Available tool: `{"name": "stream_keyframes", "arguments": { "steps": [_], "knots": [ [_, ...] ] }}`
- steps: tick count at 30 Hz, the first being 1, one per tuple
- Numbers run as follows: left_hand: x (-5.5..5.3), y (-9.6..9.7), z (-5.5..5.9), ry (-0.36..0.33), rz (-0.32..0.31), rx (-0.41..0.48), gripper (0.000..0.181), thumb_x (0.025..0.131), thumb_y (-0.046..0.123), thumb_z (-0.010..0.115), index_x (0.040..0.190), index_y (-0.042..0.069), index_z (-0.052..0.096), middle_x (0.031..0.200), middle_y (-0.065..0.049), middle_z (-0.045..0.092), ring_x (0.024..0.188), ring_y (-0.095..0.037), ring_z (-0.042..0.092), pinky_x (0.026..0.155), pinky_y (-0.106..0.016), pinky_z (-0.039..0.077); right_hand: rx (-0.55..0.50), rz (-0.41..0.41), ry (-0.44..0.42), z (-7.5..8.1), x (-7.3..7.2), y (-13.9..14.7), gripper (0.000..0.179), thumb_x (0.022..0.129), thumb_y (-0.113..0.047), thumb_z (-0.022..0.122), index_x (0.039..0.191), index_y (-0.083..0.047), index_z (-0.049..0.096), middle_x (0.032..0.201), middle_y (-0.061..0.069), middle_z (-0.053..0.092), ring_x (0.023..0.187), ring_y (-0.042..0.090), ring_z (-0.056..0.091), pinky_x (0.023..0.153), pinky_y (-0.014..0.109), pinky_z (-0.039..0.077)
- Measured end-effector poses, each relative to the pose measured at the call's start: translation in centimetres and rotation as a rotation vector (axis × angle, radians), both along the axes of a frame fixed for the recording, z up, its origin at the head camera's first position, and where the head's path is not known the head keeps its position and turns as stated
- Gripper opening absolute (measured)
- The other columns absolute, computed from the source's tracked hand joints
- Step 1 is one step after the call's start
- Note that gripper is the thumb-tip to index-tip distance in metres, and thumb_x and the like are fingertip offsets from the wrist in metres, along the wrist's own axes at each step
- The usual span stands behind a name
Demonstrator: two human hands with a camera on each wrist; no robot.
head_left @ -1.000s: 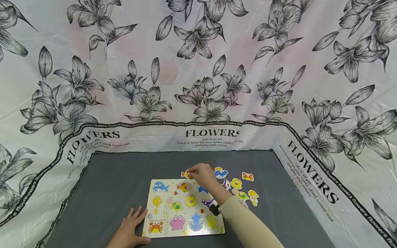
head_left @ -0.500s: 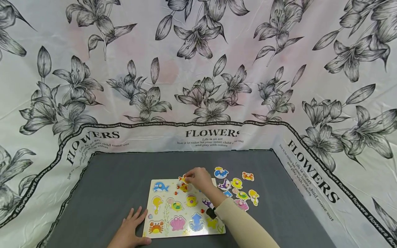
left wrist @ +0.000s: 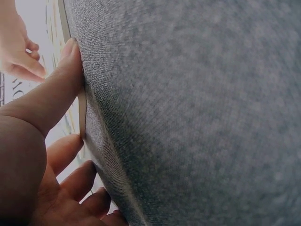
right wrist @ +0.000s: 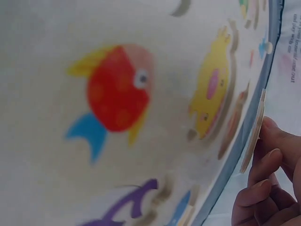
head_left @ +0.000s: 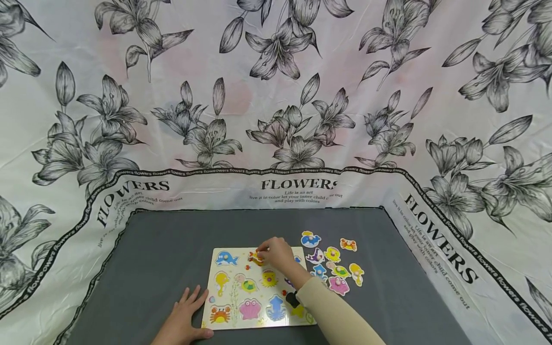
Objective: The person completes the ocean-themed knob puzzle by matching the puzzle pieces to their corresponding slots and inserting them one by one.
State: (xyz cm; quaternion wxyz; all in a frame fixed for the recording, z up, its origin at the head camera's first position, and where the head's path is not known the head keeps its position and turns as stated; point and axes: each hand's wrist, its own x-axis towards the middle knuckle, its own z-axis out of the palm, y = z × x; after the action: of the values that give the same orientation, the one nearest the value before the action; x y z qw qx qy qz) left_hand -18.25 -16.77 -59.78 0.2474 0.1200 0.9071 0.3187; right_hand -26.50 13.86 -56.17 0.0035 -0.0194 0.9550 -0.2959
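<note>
A cream wooden puzzle board (head_left: 222, 300) with sea-animal pictures lies on the grey cloth. My right hand (head_left: 278, 256) pinches a fish puzzle piece (right wrist: 254, 134) between thumb and fingers. In the head view it is over the fish picture at the board's top row. The right wrist view shows that piece edge-on, tilted, close over the board. My left hand (head_left: 184, 314) lies at the board's left side, fingers spread against the edge and thumb at the near corner. The left wrist view shows the thumb (left wrist: 66, 82) and fingertips right at the board's edge.
Several loose puzzle pieces lie right of the board, among them a whale (head_left: 310, 239), a crab (head_left: 348, 244), a seahorse (head_left: 356, 274) and a pink shell (head_left: 339, 285). A white flower-printed curtain (head_left: 198, 187) surrounds the grey cloth (head_left: 172, 239).
My right hand has moved from beyond the board's far edge, nearer and slightly left, carrying the fish piece over the fish picture. The left hand has stayed at the board's edge.
</note>
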Motion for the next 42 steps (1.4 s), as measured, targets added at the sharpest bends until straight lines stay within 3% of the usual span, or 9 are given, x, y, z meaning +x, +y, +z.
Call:
{"name": "stream_keyframes", "arguments": {
  "steps": [10,28,42],
  "knots": [
    [0.2,0.1,0.3,0.015,0.011,-0.009,0.116,0.057,0.05,0.093,0.153,0.008,0.044,0.161,-0.027,0.029,0.149,-0.057,0.011,0.112,-0.078,0.012,0.021,-0.011,-0.032,-1.1,-0.3,-0.3,0.005,0.088,-0.022,0.08,0.092,-0.021,0.083,0.09,-0.006,0.075,0.082,0.011,0.062,0.077,0.033,0.054],
    [0.7,0.3,0.7,0.055,0.018,-0.014,0.114,0.058,0.047,0.094,0.153,0.009,0.045,0.161,-0.026,0.03,0.149,-0.056,0.012,0.113,-0.077,0.013,0.167,0.065,-0.085,-0.1,-0.3,-0.6,0.006,0.089,-0.024,0.08,0.093,-0.021,0.082,0.087,-0.007,0.073,0.078,0.01,0.06,0.081,0.035,0.054],
    [0.4,0.5,0.5,0.021,0.022,-0.033,0.115,0.056,0.049,0.094,0.153,0.01,0.045,0.161,-0.026,0.031,0.149,-0.056,0.013,0.114,-0.076,0.013,0.066,0.087,-0.138,-0.3,-0.3,0.2,0.007,0.089,-0.026,0.079,0.095,-0.022,0.079,0.086,-0.009,0.07,0.079,0.01,0.059,0.08,0.034,0.054]
  ]
}}
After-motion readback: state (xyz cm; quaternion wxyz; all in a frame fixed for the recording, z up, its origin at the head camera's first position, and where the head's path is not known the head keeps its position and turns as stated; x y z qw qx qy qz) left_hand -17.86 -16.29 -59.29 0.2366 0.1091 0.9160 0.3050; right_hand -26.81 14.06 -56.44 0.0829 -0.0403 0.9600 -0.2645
